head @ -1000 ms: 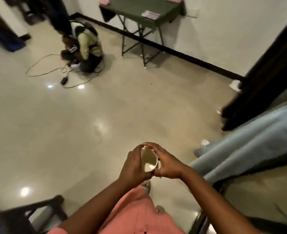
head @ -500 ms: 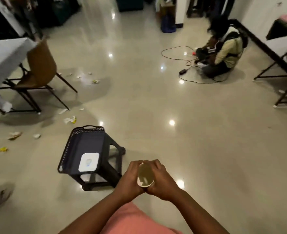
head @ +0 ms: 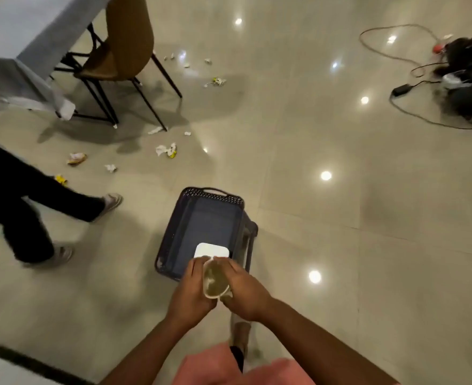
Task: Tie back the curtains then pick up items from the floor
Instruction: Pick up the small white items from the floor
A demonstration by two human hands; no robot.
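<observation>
Holding a paper cup between both hands, the person is standing just short of the dark basket, which is the landmark for everything here. The left hand is curling its fingers around the cup's left side, and the right hand is wrapping the right side, so both are closed on it with the open mouth facing up toward the camera. The cup is hovering over the near rim of the basket, not yet inside it. A white square item is lying in the basket's near end, just beyond the fingertips.

The step in hand appears to be the floor pick-up, not the curtains, which are out of view, so whether they are tied back cannot be told. The next move is probably calling for carrying the cup a little forward over the basket's opening and loosening both grips so it drops beside the white item.

Beyond the basket to its far left, scraps of litter are lying scattered near a brown chair, with more crumpled pieces further left. These look like the remaining work. A second person's legs are striding to the left of the basket, so the walk toward the litter is likely needing some care. A cable is trailing well off to the basket's far right.
</observation>
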